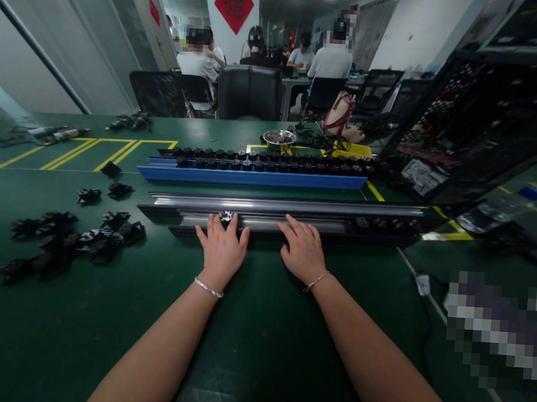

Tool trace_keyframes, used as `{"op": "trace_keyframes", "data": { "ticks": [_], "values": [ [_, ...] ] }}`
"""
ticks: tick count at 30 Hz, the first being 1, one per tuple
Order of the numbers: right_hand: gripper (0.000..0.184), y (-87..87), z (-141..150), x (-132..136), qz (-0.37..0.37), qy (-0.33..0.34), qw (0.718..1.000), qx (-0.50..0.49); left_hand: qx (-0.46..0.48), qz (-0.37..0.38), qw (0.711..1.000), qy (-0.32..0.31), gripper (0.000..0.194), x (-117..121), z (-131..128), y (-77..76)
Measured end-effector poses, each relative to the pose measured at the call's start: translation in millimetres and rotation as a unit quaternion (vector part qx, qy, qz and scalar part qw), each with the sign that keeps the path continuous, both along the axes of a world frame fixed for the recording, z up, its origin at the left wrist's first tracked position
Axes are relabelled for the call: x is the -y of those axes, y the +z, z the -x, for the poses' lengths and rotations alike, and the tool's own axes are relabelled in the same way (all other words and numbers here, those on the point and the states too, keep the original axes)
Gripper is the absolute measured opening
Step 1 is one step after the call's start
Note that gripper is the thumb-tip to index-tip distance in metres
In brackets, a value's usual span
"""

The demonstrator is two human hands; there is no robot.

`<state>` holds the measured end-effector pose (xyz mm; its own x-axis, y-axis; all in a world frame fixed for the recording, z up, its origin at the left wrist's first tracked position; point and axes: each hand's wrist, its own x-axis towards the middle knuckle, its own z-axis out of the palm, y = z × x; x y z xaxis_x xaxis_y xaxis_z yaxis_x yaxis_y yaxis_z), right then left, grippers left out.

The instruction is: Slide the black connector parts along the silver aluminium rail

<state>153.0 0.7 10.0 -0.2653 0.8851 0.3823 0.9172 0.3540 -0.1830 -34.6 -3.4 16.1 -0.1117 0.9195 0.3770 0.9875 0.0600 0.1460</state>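
A dark metal rail (pixel 262 222) with a channel along it lies crosswise on the table. My left hand (pixel 222 247) rests at its left part, fingers spread around a small black part (pixel 226 215) with a shiny top that sits in the channel. Its fingertips touch or nearly touch that part; the exact contact is hidden. Farther right, my right hand (pixel 304 249) has its fingers stretched out over the rail's near edge, with nothing visible in them. Several similar black parts (pixel 380 223) sit in the channel toward the right end.
Behind lies another dark rail (pixel 286 206), then a blue rail (pixel 252 177) with rows of black parts. Loose black parts (pixel 66 231) are heaped at left on the green table (pixel 259 346). A metal bowl (pixel 279 138) stands at the back, a dark rack (pixel 465 110) at right. People sit beyond.
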Motion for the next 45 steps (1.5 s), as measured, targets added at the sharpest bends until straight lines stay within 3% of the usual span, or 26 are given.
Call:
{"op": "trace_keyframes", "data": {
  "ticks": [12,28,45],
  "values": [
    [0.046,-1.3,0.0,-0.2,-0.006,-0.001,1.000,-0.007,0.026,-0.023,0.999,0.016,0.037,-4.4,8.3,3.8],
    [0.045,-1.3,0.2,-0.7,-0.003,-0.002,1.000,-0.005,0.049,-0.028,0.996,0.075,0.038,-9.3,29.4,1.1],
    [0.041,-1.3,0.4,-0.5,-0.006,-0.001,1.000,-0.011,0.071,-0.064,0.991,0.090,0.034,-13.8,37.4,-5.7]
  ]
}}
